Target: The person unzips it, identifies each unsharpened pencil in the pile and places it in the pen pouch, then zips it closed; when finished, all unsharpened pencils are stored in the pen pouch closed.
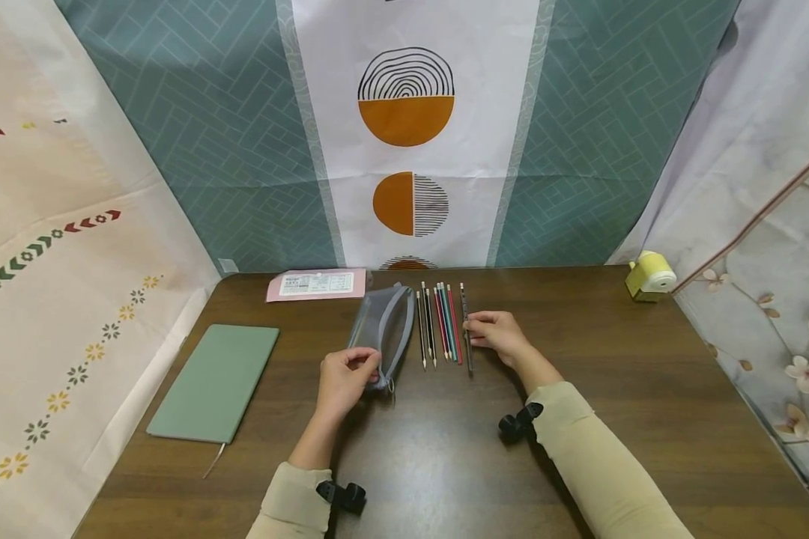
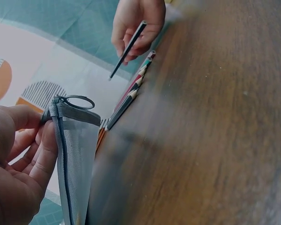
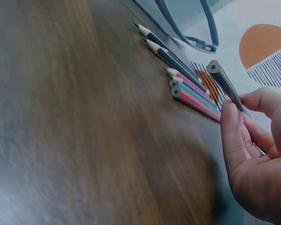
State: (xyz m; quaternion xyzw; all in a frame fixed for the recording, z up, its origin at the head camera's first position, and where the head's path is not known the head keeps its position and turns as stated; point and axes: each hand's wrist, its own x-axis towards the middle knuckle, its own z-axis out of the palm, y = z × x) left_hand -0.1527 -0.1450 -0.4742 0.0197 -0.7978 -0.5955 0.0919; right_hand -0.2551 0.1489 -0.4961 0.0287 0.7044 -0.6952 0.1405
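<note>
My left hand [image 1: 346, 378] pinches the near end of a grey mesh zip pencil case [image 1: 372, 322]. In the left wrist view, the case [image 2: 77, 159] stands up from the table beside the fingers, with a zip ring at its top corner. The case's mouth gapes toward the right in the head view. My right hand [image 1: 502, 337] pinches a dark pencil [image 1: 464, 301] between thumb and fingers. That pencil [image 3: 221, 77] is lifted off the table in the right wrist view, its flat end toward the camera. Between the hands lie several pencils [image 1: 455, 322], black, red and green-blue, side by side.
A green notebook [image 1: 219, 382] with a ribbon lies at the left. Behind the case is a pink packet [image 1: 317, 284] with a white label. A yellow pencil sharpener [image 1: 649, 277] stands at the back right corner. Patterned cloths [image 1: 411, 150] hang around the wooden table [image 1: 418, 464].
</note>
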